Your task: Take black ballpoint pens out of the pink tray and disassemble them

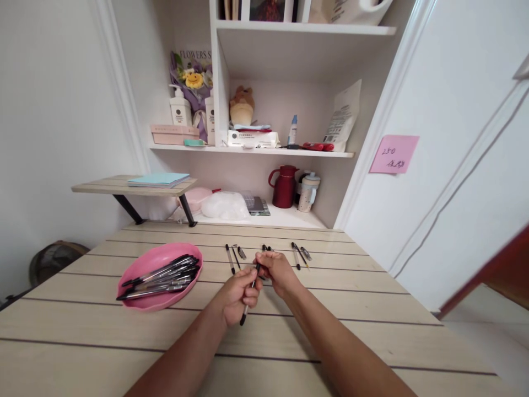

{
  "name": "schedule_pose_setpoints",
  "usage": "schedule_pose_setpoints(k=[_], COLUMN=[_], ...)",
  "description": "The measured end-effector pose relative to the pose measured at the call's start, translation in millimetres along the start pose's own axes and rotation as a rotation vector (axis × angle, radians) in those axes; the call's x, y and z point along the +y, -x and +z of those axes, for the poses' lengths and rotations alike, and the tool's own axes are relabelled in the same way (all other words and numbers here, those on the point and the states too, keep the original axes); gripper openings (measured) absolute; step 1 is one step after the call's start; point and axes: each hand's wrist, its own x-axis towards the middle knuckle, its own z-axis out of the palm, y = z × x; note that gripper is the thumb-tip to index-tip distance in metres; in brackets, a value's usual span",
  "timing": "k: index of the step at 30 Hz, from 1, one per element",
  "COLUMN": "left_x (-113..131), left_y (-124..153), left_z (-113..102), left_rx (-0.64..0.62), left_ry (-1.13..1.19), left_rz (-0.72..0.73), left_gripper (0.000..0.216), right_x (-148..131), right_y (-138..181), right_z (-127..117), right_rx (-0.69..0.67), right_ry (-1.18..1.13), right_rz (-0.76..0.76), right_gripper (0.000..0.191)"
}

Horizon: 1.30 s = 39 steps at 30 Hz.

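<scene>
Left hand (239, 295) grips a pen (247, 311); right hand (281, 273) pinches its far end; pink bowl (151, 260) sits leftward.

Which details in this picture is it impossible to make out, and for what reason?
All in the head view:
- Part of the held pen: covered by the left hand.
- The middle group of pen parts: partly behind the right hand.
- How many pens the pink bowl holds: they overlap.
- The dark object: mostly behind the pale cup.
- The framed picture: cut off by the top edge.
</scene>
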Motion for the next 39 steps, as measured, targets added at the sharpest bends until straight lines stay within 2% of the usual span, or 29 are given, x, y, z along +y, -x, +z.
schedule_pose_setpoints(k=[3, 6, 11, 17, 19, 23, 26, 32, 36, 39], left_x=[8, 8, -3, -14, -12, -2, 1, -14, -21, -20], left_y=[3, 4, -2, -5, -4, 1, 3, -6, -13, -12], left_z=[-4, -4, -2, -3, -3, -1, 1, 1, -1, -1], left_rx=[-0.096, -0.119, 0.108, 0.239, 0.188, -0.043, -0.085, 0.178, 0.336, 0.399], left_ry=[0.092, 0.076, -0.098, -0.309, -0.245, 0.071, 0.138, -0.174, -0.365, -0.401], left_rz=[-0.085, -0.074, 0.139, 0.159, 0.09, -0.132, -0.144, 0.152, 0.294, 0.317], left_gripper=[0.016, 0.017, 0.021, 0.026, 0.023, 0.016, 0.017, 0.025, 0.029, 0.028], right_x=[-3, -3, 6, 8, 8, 9, 7, 9, 20, 23], right_y=[0, 1, 3, -1, -3, -7, -6, 0, -4, -5], right_z=[-1, -1, 1, -3, -5, -6, -1, 7, 8, 8], right_rx=[-0.077, -0.125, -0.039, 0.149, 0.156, 0.169, 0.177, 0.17, 0.213, 0.214], right_ry=[-0.095, -0.131, -0.112, -0.058, -0.075, -0.165, -0.213, -0.135, -0.006, 0.018], right_rz=[-0.012, -0.019, 0.097, -0.001, 0.004, 0.037, 0.039, 0.122, -0.072, -0.114], right_gripper=[0.029, 0.031, 0.037, 0.031, 0.029, 0.028, 0.029, 0.035, 0.032, 0.028])
